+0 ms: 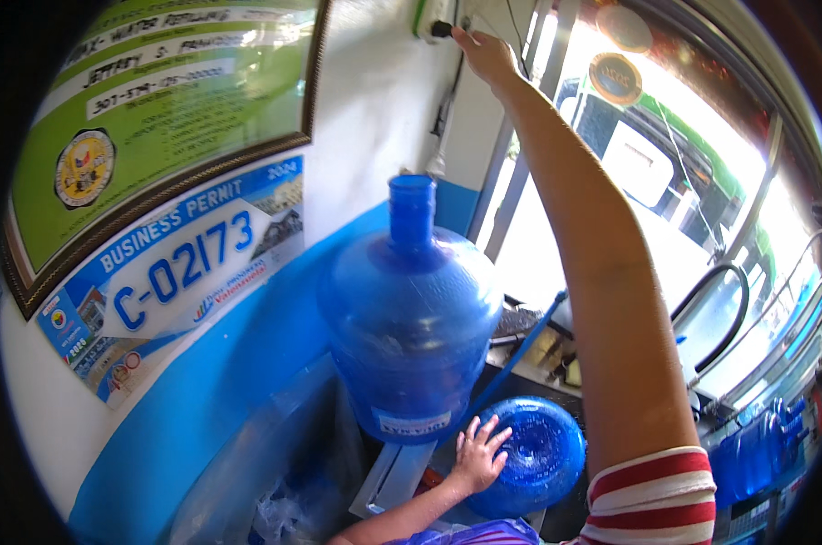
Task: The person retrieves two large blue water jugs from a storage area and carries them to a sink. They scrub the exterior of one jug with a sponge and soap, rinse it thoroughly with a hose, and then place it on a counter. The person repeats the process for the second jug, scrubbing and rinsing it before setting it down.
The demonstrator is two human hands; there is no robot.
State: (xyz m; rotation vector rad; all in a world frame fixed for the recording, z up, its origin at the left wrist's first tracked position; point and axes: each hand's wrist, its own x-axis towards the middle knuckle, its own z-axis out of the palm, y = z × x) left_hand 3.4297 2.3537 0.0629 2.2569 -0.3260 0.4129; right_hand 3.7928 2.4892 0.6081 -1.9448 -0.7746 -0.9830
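Note:
My right arm stretches up to the wall, where my right hand (pixel 489 56) pinches a black plug (pixel 442 30) at an outlet (pixel 423 20). Fingers spread, my left hand (pixel 482 456) rests on the near side of a wet blue water jug (pixel 542 445), whose round base faces up. Just beyond it, a larger-looking blue water jug (pixel 415 318) stands upright on a metal ledge (pixel 394 480), its neck uncapped. How the lower jug is supported is hidden beneath it.
A framed green certificate (pixel 170 109) and a blue-and-white plate sign (pixel 179 272) hang on the left wall. Clear plastic (pixel 284 509) lies at lower left. A blue hose (pixel 520 350) runs behind the jugs. More blue jugs (pixel 756 450) stand at right, below a bright window (pixel 656 163).

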